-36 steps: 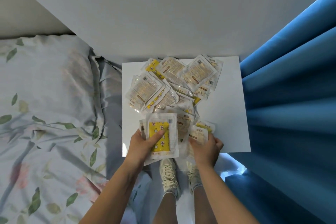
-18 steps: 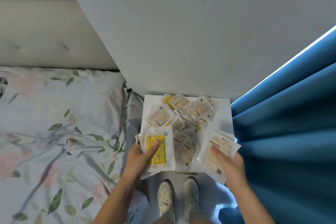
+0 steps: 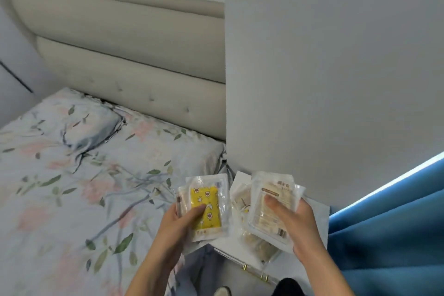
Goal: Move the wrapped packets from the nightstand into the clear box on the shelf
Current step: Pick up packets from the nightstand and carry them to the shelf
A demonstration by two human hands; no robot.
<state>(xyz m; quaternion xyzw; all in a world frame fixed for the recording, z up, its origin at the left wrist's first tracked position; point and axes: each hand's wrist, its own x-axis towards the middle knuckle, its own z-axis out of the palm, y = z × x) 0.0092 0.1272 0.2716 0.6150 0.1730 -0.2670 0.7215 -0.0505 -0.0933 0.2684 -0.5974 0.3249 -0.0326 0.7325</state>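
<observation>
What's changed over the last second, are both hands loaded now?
Yes. The right hand, which was reaching into the pile on the nightstand a second ago, has taken hold of a beige packet stack and lifted it. The view has swung up towards the headboard. Unchanged: the left hand holds its stack topped by the yellow packet. Some packets remain on the nightstand.
</observation>
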